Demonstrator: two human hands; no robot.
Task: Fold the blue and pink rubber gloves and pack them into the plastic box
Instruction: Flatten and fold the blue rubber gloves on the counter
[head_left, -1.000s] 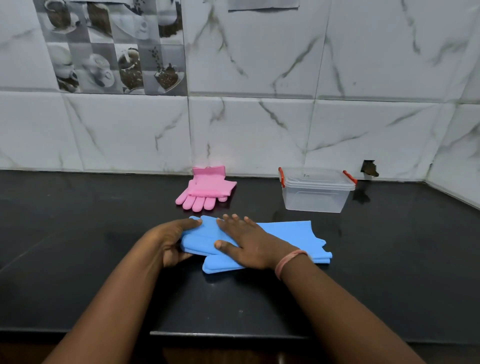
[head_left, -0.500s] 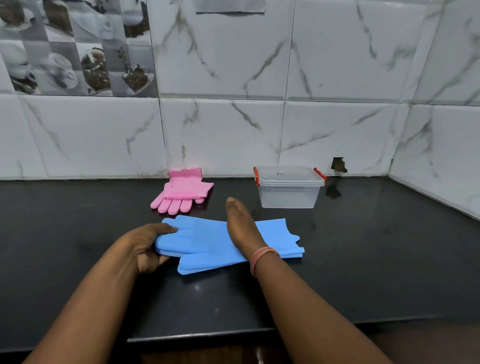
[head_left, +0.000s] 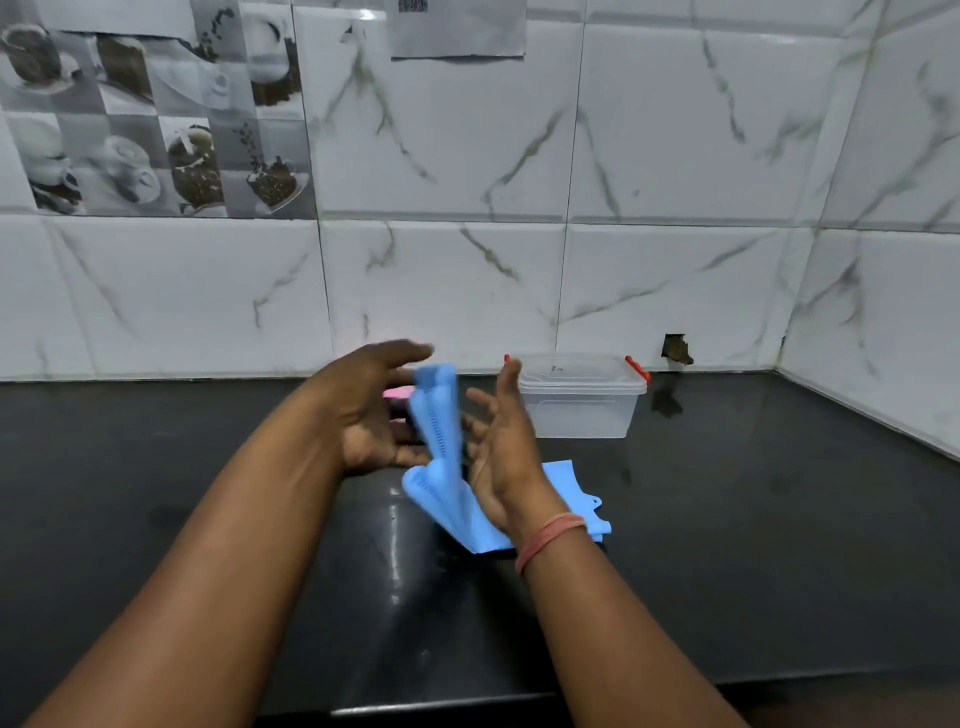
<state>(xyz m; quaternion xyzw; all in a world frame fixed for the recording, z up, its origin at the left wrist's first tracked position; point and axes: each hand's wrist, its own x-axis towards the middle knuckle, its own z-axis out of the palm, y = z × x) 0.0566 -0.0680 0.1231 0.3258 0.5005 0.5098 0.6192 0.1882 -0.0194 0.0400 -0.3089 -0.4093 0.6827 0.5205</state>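
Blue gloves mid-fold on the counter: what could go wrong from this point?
1. The finger end of the blue gloves stands lifted between the left hand and right hand, both with loose, spread fingers; the rubber may spring back flat and undo the fold.
2. The plastic box has its lid on, so the hands may have to let go of the fold to open it.

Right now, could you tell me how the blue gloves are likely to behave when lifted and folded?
Probably floppy: the blue gloves bend upward between the left hand and right hand while their cuffs lie on the counter. The ribbed palm may give some grip. They look light and might spring open if released.
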